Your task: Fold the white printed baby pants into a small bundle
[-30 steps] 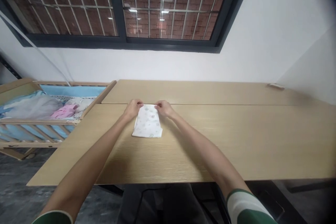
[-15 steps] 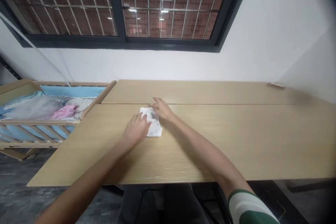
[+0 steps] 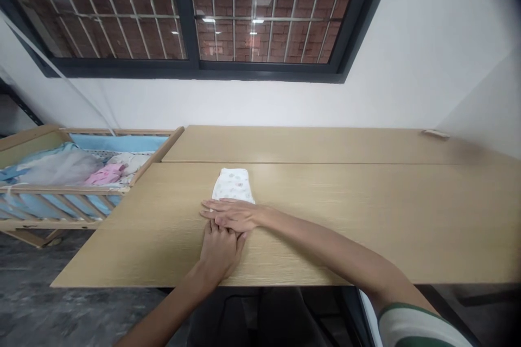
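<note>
A small folded white cloth (image 3: pixel 233 185) with a faint print lies on the light wooden table (image 3: pixel 366 217). My right hand (image 3: pixel 232 213) lies flat across its near edge, fingers stretched out to the left. My left hand (image 3: pixel 220 249) rests flat on the table just in front of it, its fingertips tucked under my right hand. Neither hand grips anything.
A wooden baby cot (image 3: pixel 61 173) with blue lining, grey netting and pink clothes stands at the left, against the table's end. A small flat object (image 3: pixel 434 133) lies at the table's far right corner. A barred window runs along the white wall behind.
Both hands slid from the cloth's far end toward me, down to its near edge. The cloth now lies smoothed and a little shorter, and the right hand has turned sideways across it.
</note>
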The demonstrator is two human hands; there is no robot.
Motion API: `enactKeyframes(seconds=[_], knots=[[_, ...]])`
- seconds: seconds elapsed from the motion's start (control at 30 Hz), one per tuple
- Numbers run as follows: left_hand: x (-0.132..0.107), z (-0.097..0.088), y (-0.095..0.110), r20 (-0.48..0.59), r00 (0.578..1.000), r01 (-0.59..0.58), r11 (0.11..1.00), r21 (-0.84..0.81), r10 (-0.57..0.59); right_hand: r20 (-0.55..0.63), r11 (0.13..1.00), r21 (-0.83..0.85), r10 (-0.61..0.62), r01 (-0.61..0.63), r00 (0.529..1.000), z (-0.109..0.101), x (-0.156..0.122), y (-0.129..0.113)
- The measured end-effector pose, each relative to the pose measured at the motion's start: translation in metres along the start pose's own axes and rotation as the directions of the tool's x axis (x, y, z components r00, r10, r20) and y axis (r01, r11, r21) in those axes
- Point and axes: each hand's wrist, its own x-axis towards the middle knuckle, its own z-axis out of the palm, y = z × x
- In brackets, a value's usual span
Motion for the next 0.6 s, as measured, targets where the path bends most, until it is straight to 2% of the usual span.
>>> enactKeyframes(seconds=[0.2,0.4,0.5,0.6], knots=[[-0.002,0.008,0.0,-0.002,0.997,0.081,0.997,0.007,-0.081,-0.019,0.986,-0.11,0.121,-0.123,0.992,-0.012,0.012,0.052],[-0.004,0.013,-0.007,-0.048,0.997,0.055,0.998,-0.003,-0.056,-0.084,0.939,-0.238,0.233,-0.247,0.969,-0.034,0.027,0.106],[-0.004,0.015,-0.006,-0.062,0.996,0.062,0.998,0.008,-0.061,-0.132,0.93,-0.235,0.257,-0.282,0.957,-0.04,0.031,0.122],[-0.003,0.013,-0.001,-0.036,0.997,0.069,0.997,0.028,-0.068,-0.169,0.925,-0.229,0.27,-0.304,0.948,-0.043,0.034,0.127]])
